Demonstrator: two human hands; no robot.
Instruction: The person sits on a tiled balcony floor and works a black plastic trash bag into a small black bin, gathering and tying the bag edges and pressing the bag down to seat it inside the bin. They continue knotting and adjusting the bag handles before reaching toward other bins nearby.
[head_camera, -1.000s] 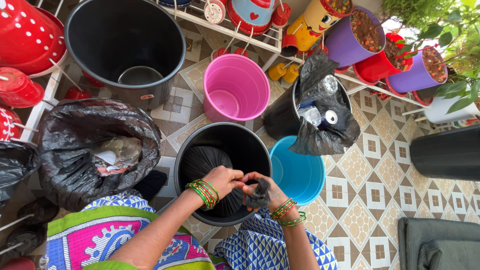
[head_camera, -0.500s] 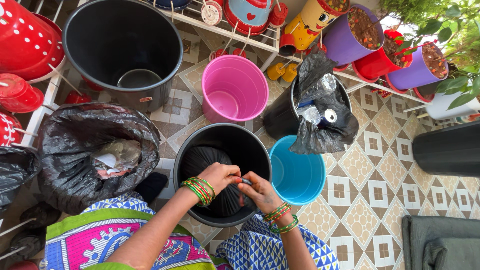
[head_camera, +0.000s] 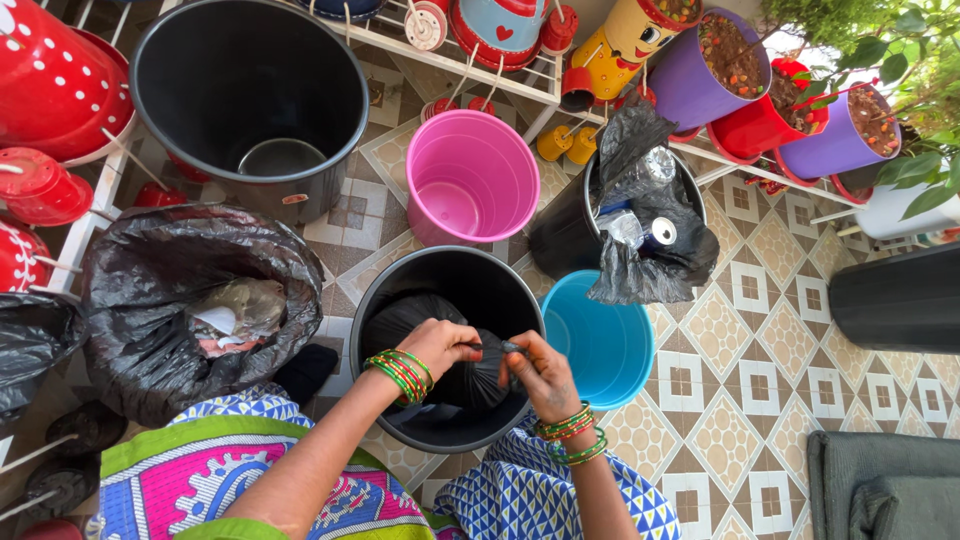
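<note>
Black bag neck (head_camera: 490, 347) stretched crosswise, pinched between left hand (head_camera: 437, 345) and right hand (head_camera: 540, 372) fingers.

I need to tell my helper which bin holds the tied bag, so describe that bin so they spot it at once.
Start at the pink bucket in the middle of the tiled floor. Just below it, left of the blue bucket, stands a black bin. It alone holds a black bag, whose neck both hands pinch.
</note>
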